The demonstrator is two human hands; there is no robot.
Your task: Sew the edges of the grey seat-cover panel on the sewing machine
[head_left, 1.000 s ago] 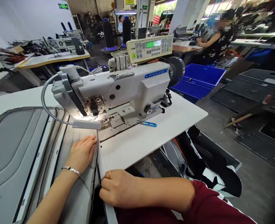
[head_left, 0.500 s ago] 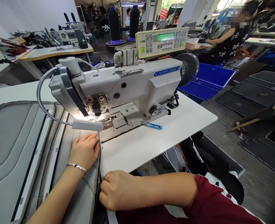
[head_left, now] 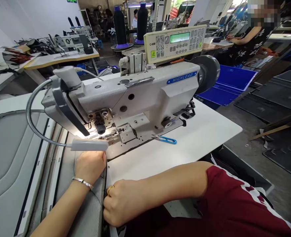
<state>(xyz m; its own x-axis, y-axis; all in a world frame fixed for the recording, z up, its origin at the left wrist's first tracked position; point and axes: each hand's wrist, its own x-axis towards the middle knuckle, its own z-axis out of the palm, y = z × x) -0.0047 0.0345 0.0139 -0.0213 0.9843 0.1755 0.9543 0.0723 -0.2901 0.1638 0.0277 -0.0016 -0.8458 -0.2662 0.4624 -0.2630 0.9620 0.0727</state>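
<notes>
My left hand [head_left: 89, 166] presses on a grey padded panel [head_left: 14, 158] just in front of the presser foot [head_left: 113, 138] of a white Highlead sewing machine [head_left: 135, 95]. Its fingers are hidden behind the gooseneck LED lamp [head_left: 88, 144]. My right hand [head_left: 123, 202] sits at the table edge, with its fingers curled around the panel's edge. Blue-handled thread snips [head_left: 164, 140] lie beside the machine base, away from both hands.
The white sewing table [head_left: 185, 148] carries the machine. Behind stand black thread cones [head_left: 120, 26]. A blue plastic crate [head_left: 231, 79] lies to the right beyond the table, with dark panels [head_left: 278, 95] on the floor. A co-worker [head_left: 254, 42] works at a far right table.
My left hand has slid forward, closer to the presser foot and under the lamp. My right forearm has swung up over the table edge, and the whole view has shifted to the left.
</notes>
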